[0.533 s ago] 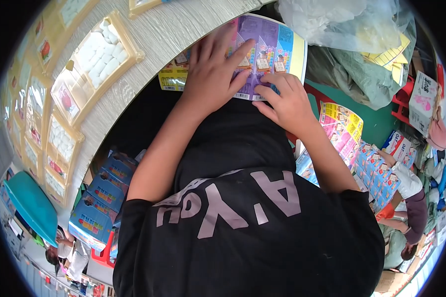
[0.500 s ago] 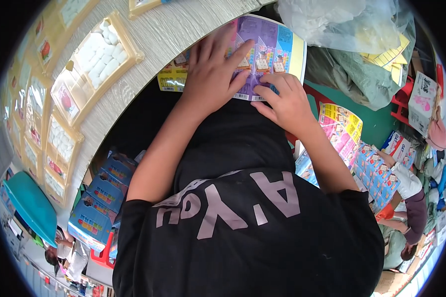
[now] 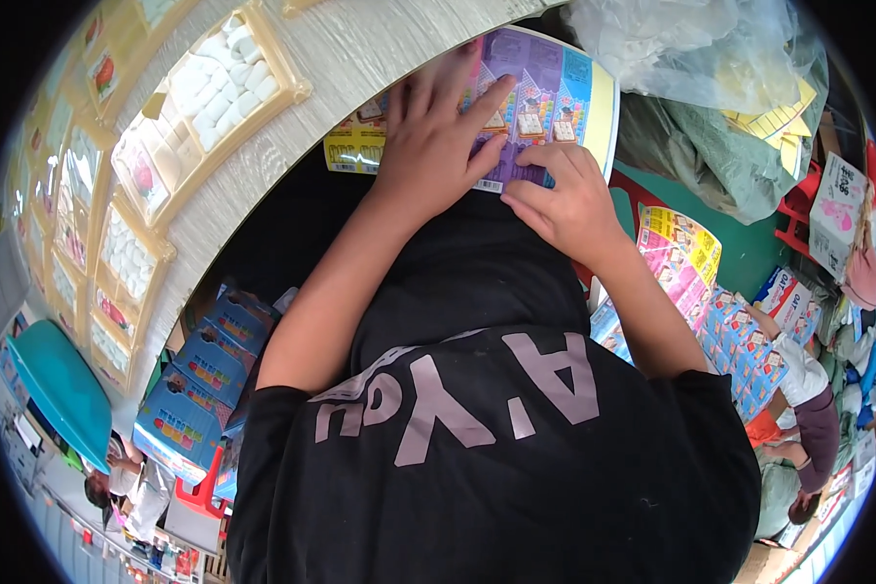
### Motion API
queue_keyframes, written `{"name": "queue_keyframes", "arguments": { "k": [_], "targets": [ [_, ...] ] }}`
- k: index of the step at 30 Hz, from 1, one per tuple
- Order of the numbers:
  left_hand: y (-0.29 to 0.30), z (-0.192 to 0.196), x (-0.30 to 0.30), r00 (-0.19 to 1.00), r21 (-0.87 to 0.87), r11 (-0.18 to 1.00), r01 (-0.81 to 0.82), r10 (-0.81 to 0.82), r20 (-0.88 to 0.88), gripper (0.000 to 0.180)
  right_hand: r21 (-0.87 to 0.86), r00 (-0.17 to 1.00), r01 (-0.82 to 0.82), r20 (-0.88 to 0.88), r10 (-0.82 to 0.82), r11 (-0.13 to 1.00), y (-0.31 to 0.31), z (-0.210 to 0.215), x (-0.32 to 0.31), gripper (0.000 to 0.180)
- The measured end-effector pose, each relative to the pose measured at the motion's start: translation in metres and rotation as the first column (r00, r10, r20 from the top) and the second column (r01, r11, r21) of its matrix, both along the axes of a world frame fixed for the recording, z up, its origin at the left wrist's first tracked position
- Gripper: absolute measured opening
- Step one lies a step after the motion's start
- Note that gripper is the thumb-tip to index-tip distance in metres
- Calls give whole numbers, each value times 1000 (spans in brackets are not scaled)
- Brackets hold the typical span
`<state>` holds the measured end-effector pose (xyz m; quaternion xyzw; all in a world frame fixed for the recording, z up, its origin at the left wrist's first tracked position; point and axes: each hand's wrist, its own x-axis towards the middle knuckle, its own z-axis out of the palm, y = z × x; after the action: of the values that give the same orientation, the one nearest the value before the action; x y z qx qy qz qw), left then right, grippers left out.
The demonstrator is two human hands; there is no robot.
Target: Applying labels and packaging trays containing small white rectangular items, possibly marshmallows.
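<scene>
Lying over the black-clothed lap (image 3: 477,258) beside the grey wood-grain table (image 3: 384,58), a multicoloured barcoded sheet (image 3: 545,83) is being partly covered by the left hand (image 3: 428,151), fingers spread wide; its near edge is being touched by the half-curled right hand (image 3: 572,200), whose grip cannot be told.

Two foreground hands (image 3: 430,161) (image 3: 576,206), one teal basin (image 3: 63,394)

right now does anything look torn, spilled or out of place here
Nothing clearly stands out: the printed sheet under the left hand and right hand shows no tear, and the white pieces sit inside their trays.
</scene>
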<state>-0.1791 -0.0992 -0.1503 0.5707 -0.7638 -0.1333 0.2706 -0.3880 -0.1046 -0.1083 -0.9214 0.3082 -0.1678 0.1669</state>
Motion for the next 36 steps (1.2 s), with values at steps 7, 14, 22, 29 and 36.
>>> {"name": "queue_keyframes", "arguments": {
  "k": [7,14,22,29,36],
  "targets": [
    [0,-3,1,999,-16,1000,5,-6,-32,56,22,998,46,42,-47,999,4,-2,2,18],
    [3,-4,3,1000,1,1000,-8,8,-30,57,128,945,273,153,-291,954,-4,9,-15,8],
    [8,-1,5,1000,9,1000,-24,24,-12,56,36,746,609,312,-588,792,-35,55,-114,12],
    [16,28,-8,997,63,996,-56,53,49,49,476,795,370,282,-538,797,4,142,-97,12],
    [27,23,-3,986,52,998,46,-37,-164,45,537,886,-61,417,-203,841,-5,156,-65,14]
  ]
}}
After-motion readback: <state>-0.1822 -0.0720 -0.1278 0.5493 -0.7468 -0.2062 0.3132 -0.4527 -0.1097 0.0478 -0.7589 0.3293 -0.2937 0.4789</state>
